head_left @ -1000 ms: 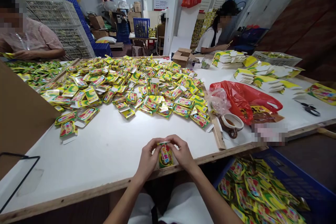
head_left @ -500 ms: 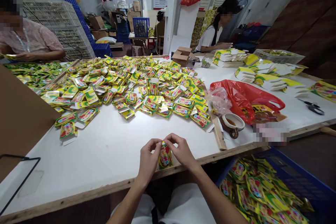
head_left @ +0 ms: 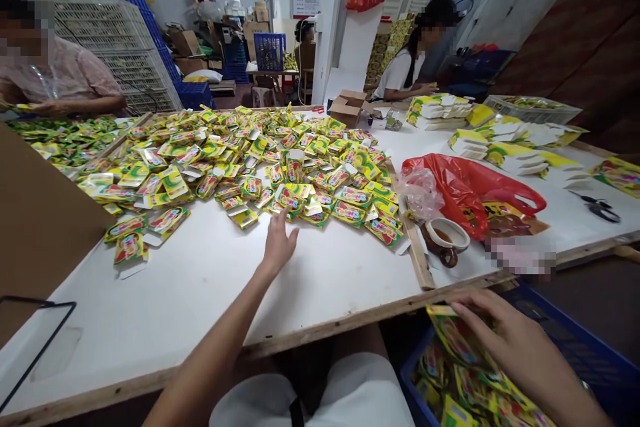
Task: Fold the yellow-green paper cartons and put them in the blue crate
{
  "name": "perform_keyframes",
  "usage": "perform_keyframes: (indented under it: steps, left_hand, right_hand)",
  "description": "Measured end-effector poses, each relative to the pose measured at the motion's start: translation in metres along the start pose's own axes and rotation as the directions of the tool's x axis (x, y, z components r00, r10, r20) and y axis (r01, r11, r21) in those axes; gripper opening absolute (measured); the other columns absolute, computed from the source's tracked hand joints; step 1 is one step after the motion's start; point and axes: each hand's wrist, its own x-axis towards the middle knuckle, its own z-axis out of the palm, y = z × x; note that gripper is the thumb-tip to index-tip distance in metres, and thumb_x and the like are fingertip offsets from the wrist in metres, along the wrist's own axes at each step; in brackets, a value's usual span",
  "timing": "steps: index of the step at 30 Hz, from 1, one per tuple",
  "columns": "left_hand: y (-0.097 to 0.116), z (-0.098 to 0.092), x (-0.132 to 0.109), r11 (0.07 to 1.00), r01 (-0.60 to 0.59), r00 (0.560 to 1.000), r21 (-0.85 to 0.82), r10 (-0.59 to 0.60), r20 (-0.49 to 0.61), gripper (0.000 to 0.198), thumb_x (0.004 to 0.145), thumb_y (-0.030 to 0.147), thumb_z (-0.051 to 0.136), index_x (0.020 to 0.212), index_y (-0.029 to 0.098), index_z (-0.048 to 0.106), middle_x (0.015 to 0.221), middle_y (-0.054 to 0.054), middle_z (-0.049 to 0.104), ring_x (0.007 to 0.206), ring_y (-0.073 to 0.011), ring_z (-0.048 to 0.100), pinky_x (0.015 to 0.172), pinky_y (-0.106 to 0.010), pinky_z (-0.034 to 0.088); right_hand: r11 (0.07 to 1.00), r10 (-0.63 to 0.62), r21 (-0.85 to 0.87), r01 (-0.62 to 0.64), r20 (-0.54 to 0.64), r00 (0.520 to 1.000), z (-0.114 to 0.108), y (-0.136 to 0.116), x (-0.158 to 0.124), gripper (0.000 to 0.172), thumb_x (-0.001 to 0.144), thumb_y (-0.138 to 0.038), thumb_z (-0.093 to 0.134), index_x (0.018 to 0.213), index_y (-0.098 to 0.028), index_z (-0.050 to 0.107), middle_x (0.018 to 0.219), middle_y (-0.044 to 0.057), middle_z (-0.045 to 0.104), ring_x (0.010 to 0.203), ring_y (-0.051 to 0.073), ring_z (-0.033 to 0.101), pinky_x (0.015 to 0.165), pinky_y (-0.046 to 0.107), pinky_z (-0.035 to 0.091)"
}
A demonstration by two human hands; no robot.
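Observation:
My left hand (head_left: 279, 245) reaches over the white tabletop to the near edge of a heap of small yellow-and-green printed boxes (head_left: 295, 197). Its thumb stands apart from the fingers, and the fingertips are at a box without visibly gripping it. Low on the right, my right hand (head_left: 505, 340) is over a blue crate (head_left: 565, 320) below the table edge. Thumb and fingers pinch a small yellow printed box (head_left: 453, 333) by its upper end; the far fingers are partly hidden. Similar yellow printed pieces (head_left: 480, 387) fill the crate.
A wooden strip (head_left: 417, 257) bounds the heap on the right. Beyond it lie a brown cup (head_left: 445, 240), a red plastic bag (head_left: 450, 187), scissors (head_left: 597, 205) and stacked flat cartons (head_left: 505, 153). A large brown cardboard box (head_left: 45, 207) stands left. Other people sit across the table.
Both hands were together on a small upright box at the table edge. The left hand has moved forward to the heap; the right has moved right and down over the crate with a box.

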Motion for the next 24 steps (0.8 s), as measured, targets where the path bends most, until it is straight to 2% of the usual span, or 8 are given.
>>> perform_keyframes:
  steps: [3,5,8,11,14,18,20,24]
  left_hand:
    - [-0.008,0.01,0.055,0.991,0.086,0.993,0.104,-0.077,-0.089,0.06,0.067,0.031,0.071,0.121,0.015,0.047,0.132,-0.02,0.041,0.129,-0.037,0.031,0.103,-0.052,0.027]
    - [-0.007,0.012,0.077,0.982,0.146,0.984,0.121,-0.132,-0.116,0.062,0.061,0.034,0.075,0.112,0.011,0.048,0.129,-0.024,0.041,0.128,-0.0423,0.028,0.101,-0.057,0.024]
    - [0.001,0.006,0.078,0.989,0.093,0.991,0.112,-0.081,-0.11,0.037,0.07,0.03,0.067,0.097,0.012,0.051,0.114,-0.019,0.05,0.119,-0.036,0.039,0.099,-0.052,0.03]
    - [0.014,-0.009,0.044,0.995,-0.029,0.998,0.094,0.034,-0.058,0.009,0.08,0.023,0.052,0.087,0.017,0.053,0.103,-0.011,0.053,0.105,-0.0248,0.05,0.093,-0.039,0.039]
    - [0.032,-0.031,-0.006,0.985,-0.167,0.98,0.037,0.161,0.12,0.011,0.08,0.016,0.048,0.085,0.02,0.057,0.095,-0.006,0.055,0.091,-0.019,0.055,0.083,-0.031,0.045]
    - [0.045,-0.053,-0.06,0.967,-0.223,0.845,-0.125,0.256,0.469,0.019,0.082,0.013,0.045,0.087,0.022,0.061,0.096,-0.006,0.054,0.087,-0.0177,0.056,0.078,-0.03,0.047]
    - [0.041,-0.054,-0.079,0.975,-0.136,0.875,-0.174,0.2,0.44,0.016,0.082,0.015,0.05,0.091,0.022,0.061,0.099,-0.007,0.055,0.091,-0.0187,0.057,0.081,-0.031,0.047]
    - [0.021,-0.04,-0.109,0.919,0.142,0.983,-0.368,-0.088,0.16,0.028,0.078,0.025,0.061,0.103,0.022,0.05,0.104,-0.006,0.058,0.094,-0.0188,0.06,0.082,-0.033,0.05]
  right_hand:
    - [1.0,0.023,-0.01,-0.023,-0.005,1.0,-0.01,0.012,-0.011,0.032,0.071,-0.054,0.06,0.08,-0.025,0.069,0.093,0.008,0.07,0.086,0.029,0.065,0.077,0.038,0.051]
    - [0.995,0.027,0.09,-0.031,0.043,0.999,0.009,-0.001,-0.015,0.03,0.075,-0.052,0.058,0.083,-0.025,0.068,0.092,0.007,0.07,0.088,0.027,0.065,0.079,0.036,0.051]
    - [0.973,-0.029,0.231,0.005,0.097,0.995,0.049,-0.033,-0.013,0.025,0.082,-0.045,0.054,0.084,-0.024,0.067,0.095,0.007,0.069,0.093,0.025,0.063,0.082,0.035,0.05]
    - [0.938,-0.097,0.34,0.069,0.065,0.993,0.083,-0.063,-0.005,0.02,0.087,-0.036,0.05,0.085,-0.023,0.064,0.103,0.008,0.065,0.102,0.025,0.059,0.09,0.037,0.046]
    - [0.879,-0.166,0.454,0.145,0.008,0.986,0.111,-0.087,0.003,0.014,0.087,-0.028,0.051,0.095,-0.023,0.061,0.118,0.01,0.059,0.113,0.025,0.053,0.096,0.041,0.042]
    - [0.782,-0.238,0.604,0.153,0.064,0.969,0.15,-0.112,0.006,0.027,0.085,-0.022,0.053,0.112,-0.024,0.051,0.119,0.009,0.059,0.109,0.022,0.056,0.091,0.037,0.046]
    - [0.741,-0.233,0.666,0.091,0.127,0.964,0.167,-0.118,0.003,0.024,0.085,-0.021,0.052,0.109,-0.023,0.048,0.104,0.007,0.064,0.098,0.02,0.061,0.083,0.033,0.05]
    - [0.69,-0.179,0.724,0.005,0.164,0.97,0.183,-0.115,-0.004,0.021,0.085,-0.023,0.053,0.105,-0.023,0.047,0.094,0.005,0.065,0.091,0.018,0.063,0.079,0.031,0.051]
